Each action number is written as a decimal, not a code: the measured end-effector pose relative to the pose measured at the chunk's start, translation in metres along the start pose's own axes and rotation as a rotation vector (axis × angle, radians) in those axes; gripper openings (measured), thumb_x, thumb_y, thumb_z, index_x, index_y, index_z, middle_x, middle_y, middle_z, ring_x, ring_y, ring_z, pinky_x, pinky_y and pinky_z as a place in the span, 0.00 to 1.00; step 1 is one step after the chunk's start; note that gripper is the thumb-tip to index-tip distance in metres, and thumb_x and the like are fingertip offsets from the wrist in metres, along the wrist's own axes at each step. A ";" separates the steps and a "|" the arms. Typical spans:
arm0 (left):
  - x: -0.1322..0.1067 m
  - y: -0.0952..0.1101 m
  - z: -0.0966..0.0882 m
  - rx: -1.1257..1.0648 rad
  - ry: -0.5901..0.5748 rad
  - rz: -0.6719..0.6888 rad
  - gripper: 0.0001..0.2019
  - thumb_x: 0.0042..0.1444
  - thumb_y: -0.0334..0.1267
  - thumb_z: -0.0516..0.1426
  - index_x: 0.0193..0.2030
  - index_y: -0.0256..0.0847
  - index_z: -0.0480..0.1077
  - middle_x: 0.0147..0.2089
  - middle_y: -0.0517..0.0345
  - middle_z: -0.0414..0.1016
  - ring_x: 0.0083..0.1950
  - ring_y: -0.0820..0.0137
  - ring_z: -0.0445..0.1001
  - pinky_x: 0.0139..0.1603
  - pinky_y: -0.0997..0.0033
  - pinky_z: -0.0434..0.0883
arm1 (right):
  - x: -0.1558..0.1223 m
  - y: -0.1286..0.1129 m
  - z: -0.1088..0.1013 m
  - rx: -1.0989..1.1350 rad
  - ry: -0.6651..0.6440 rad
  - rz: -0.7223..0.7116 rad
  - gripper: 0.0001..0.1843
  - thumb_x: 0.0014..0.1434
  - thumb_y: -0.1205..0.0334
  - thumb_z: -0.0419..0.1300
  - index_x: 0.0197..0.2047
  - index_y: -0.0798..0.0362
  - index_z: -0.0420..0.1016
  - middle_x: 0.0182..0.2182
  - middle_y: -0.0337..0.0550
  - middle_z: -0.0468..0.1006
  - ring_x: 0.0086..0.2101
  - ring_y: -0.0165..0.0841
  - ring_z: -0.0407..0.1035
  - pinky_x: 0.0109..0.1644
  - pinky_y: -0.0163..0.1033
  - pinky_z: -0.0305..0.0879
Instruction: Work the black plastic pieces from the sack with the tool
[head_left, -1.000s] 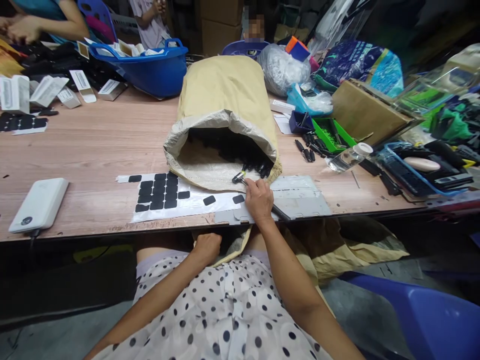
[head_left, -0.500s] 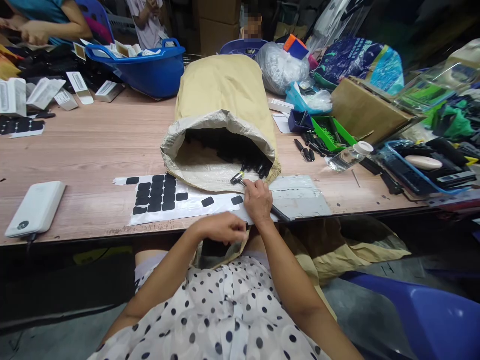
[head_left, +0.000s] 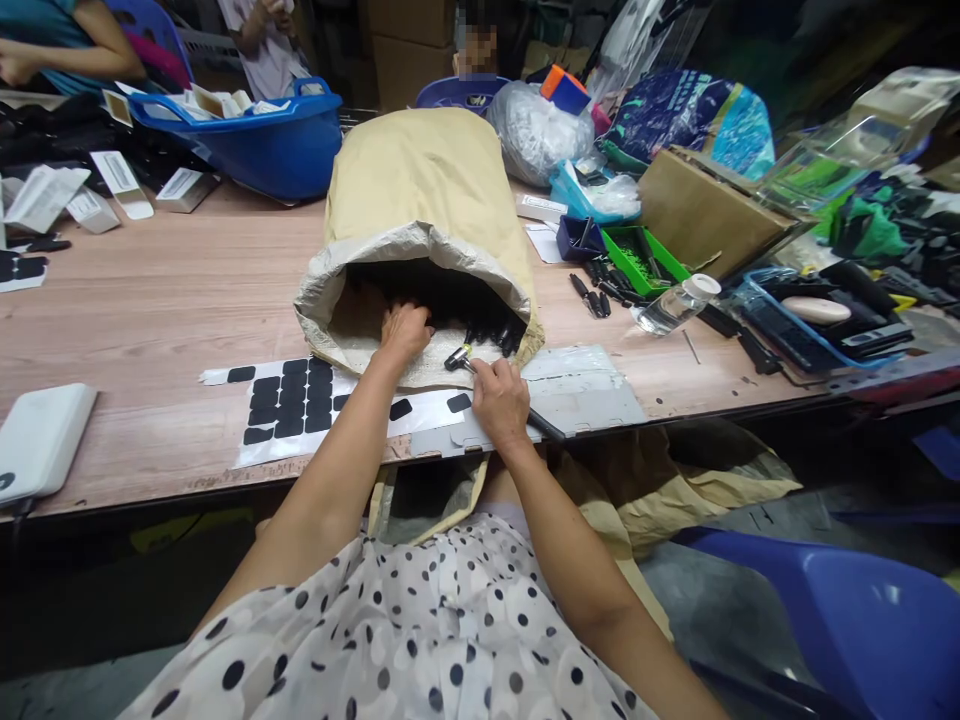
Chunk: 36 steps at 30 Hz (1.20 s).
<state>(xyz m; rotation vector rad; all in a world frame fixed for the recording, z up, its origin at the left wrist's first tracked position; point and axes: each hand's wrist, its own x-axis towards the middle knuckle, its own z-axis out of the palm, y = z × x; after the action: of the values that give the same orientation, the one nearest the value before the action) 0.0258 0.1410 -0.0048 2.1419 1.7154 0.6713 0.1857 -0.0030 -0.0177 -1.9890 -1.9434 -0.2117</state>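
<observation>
We are now reaching our left hand, up from the lap, into the mouth of the sack mid-frame onto the black parts there, its grip we cannot tell, while our right hand is keeping clamped on the metal-tipped tool at the lip.

Wooden table bears a paper sack (lying open), sticker sheet, power bank.

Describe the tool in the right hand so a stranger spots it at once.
Find the big tan paper sack lying open-mouthed on the wooden table. At its mouth's near edge, the right hand grips a small tool with a silvery head and black handle. Its head alone shines; the parts in the sack are black.
</observation>
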 end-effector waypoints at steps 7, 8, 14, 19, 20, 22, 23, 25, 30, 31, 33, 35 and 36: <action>-0.061 0.014 -0.025 -0.117 0.029 0.068 0.05 0.57 0.37 0.60 0.39 0.46 0.77 0.42 0.52 0.78 0.51 0.54 0.71 0.55 0.54 0.68 | 0.000 0.000 -0.001 0.005 -0.003 0.010 0.18 0.67 0.66 0.53 0.56 0.44 0.76 0.39 0.46 0.71 0.42 0.39 0.61 0.39 0.40 0.51; -0.074 0.016 -0.028 -0.158 0.031 0.083 0.06 0.57 0.38 0.60 0.41 0.46 0.77 0.41 0.53 0.78 0.49 0.57 0.72 0.53 0.56 0.69 | 0.000 0.000 0.000 0.005 -0.001 0.009 0.18 0.67 0.66 0.53 0.56 0.45 0.76 0.39 0.47 0.71 0.42 0.39 0.60 0.39 0.40 0.51; -0.126 0.009 -0.021 -0.245 -0.002 0.057 0.05 0.53 0.36 0.62 0.37 0.45 0.76 0.36 0.57 0.78 0.45 0.60 0.71 0.48 0.60 0.70 | -0.001 0.001 0.003 -0.001 0.015 0.016 0.18 0.67 0.66 0.53 0.56 0.45 0.76 0.39 0.47 0.70 0.42 0.39 0.60 0.39 0.39 0.52; -0.126 0.004 -0.015 -0.254 -0.024 0.098 0.03 0.52 0.36 0.63 0.35 0.46 0.77 0.36 0.57 0.79 0.47 0.59 0.71 0.52 0.58 0.69 | 0.002 0.004 0.003 0.028 0.023 0.014 0.19 0.66 0.68 0.53 0.55 0.45 0.77 0.38 0.46 0.71 0.40 0.38 0.61 0.39 0.39 0.54; -0.125 0.004 -0.015 -0.257 -0.031 0.101 0.03 0.51 0.36 0.63 0.34 0.46 0.77 0.36 0.57 0.79 0.47 0.59 0.71 0.52 0.58 0.69 | 0.002 0.004 0.002 0.041 0.023 0.015 0.20 0.66 0.68 0.52 0.55 0.45 0.78 0.38 0.46 0.71 0.40 0.38 0.62 0.40 0.38 0.55; -0.124 0.005 -0.015 -0.260 -0.035 0.098 0.03 0.51 0.37 0.63 0.34 0.46 0.77 0.35 0.57 0.79 0.47 0.59 0.71 0.52 0.58 0.68 | 0.000 0.006 -0.002 0.077 0.032 0.014 0.20 0.66 0.68 0.52 0.55 0.46 0.78 0.37 0.46 0.72 0.40 0.38 0.63 0.41 0.38 0.58; -0.124 0.006 -0.015 -0.263 -0.034 0.094 0.03 0.51 0.37 0.63 0.34 0.46 0.78 0.34 0.57 0.79 0.46 0.59 0.71 0.52 0.58 0.68 | -0.002 0.006 -0.004 0.103 0.043 0.013 0.20 0.66 0.68 0.51 0.56 0.47 0.78 0.37 0.46 0.72 0.41 0.38 0.64 0.43 0.38 0.60; -0.124 0.007 -0.014 -0.271 -0.028 0.082 0.03 0.51 0.36 0.64 0.33 0.46 0.78 0.34 0.57 0.79 0.46 0.59 0.71 0.52 0.58 0.68 | -0.007 0.007 -0.010 0.182 0.071 0.007 0.21 0.68 0.67 0.49 0.57 0.48 0.77 0.38 0.47 0.74 0.42 0.37 0.67 0.45 0.38 0.63; -0.124 0.010 -0.012 -0.283 -0.019 0.037 0.02 0.50 0.36 0.64 0.32 0.46 0.77 0.33 0.57 0.78 0.45 0.60 0.71 0.50 0.59 0.68 | -0.024 0.003 -0.027 0.388 0.071 -0.046 0.20 0.69 0.65 0.48 0.56 0.50 0.77 0.41 0.46 0.77 0.42 0.35 0.71 0.47 0.36 0.67; -0.124 0.011 -0.011 -0.283 -0.018 0.033 0.02 0.49 0.35 0.64 0.32 0.46 0.77 0.33 0.58 0.78 0.45 0.60 0.71 0.50 0.59 0.68 | -0.026 0.002 -0.030 0.395 0.068 -0.053 0.20 0.69 0.64 0.48 0.56 0.50 0.77 0.40 0.46 0.77 0.41 0.35 0.72 0.47 0.36 0.68; -0.123 0.011 -0.011 -0.281 -0.015 0.029 0.03 0.49 0.35 0.64 0.32 0.46 0.77 0.32 0.58 0.78 0.45 0.60 0.71 0.50 0.60 0.68 | -0.030 -0.001 -0.033 0.383 0.072 -0.054 0.21 0.69 0.64 0.48 0.57 0.50 0.77 0.38 0.45 0.77 0.41 0.34 0.72 0.47 0.35 0.67; -0.123 0.012 -0.011 -0.273 -0.013 0.029 0.04 0.48 0.34 0.64 0.32 0.46 0.77 0.32 0.58 0.78 0.45 0.61 0.71 0.50 0.60 0.68 | -0.031 -0.004 -0.034 0.369 0.074 -0.048 0.21 0.70 0.64 0.48 0.58 0.49 0.77 0.36 0.45 0.76 0.40 0.34 0.71 0.47 0.35 0.67; -0.123 0.012 -0.011 -0.267 -0.013 0.029 0.04 0.48 0.34 0.64 0.32 0.46 0.77 0.32 0.58 0.78 0.45 0.61 0.71 0.50 0.60 0.68 | -0.032 -0.004 -0.033 0.368 0.071 -0.049 0.21 0.69 0.65 0.48 0.58 0.48 0.77 0.35 0.44 0.75 0.39 0.34 0.71 0.46 0.35 0.67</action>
<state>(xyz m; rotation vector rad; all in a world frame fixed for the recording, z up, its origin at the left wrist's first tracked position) 0.0084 0.0182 -0.0090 1.9836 1.4956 0.8408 0.1843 -0.0444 0.0027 -1.6749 -1.8324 0.0604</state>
